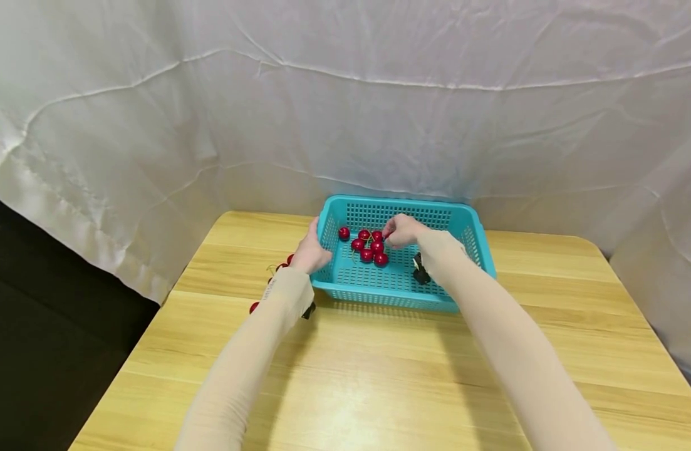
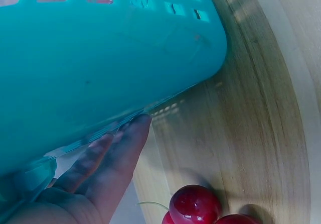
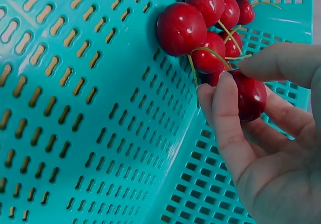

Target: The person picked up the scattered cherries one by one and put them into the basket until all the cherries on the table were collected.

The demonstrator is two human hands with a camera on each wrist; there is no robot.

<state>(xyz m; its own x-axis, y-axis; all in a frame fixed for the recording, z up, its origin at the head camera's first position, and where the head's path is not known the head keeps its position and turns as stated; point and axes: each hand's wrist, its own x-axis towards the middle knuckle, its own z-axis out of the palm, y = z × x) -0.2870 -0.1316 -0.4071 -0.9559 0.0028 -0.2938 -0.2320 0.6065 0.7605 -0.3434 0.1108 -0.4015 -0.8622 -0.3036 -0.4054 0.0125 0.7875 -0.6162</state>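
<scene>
A turquoise plastic basket (image 1: 390,293) with slotted walls stands on the wooden table. In the head view my left hand (image 1: 310,252) grips its left end, thumb over the rim. Seen from the left wrist, that hand's fingers (image 2: 123,156) lie straight along the outer wall. My right hand (image 1: 401,232) reaches inside the basket. Between its thumb and fingers it holds a dark red cherry (image 3: 251,96), clearest in the right wrist view. Right beside these fingertips, several more cherries (image 3: 181,29) with green stems sit clustered on the basket floor.
More cherries (image 2: 194,205) lie on the table outside the basket's left end, partly hidden by the left arm in the head view; one cherry (image 1: 254,307) sits nearer the front. A pale curtain (image 1: 379,138) hangs behind the table (image 1: 345,388).
</scene>
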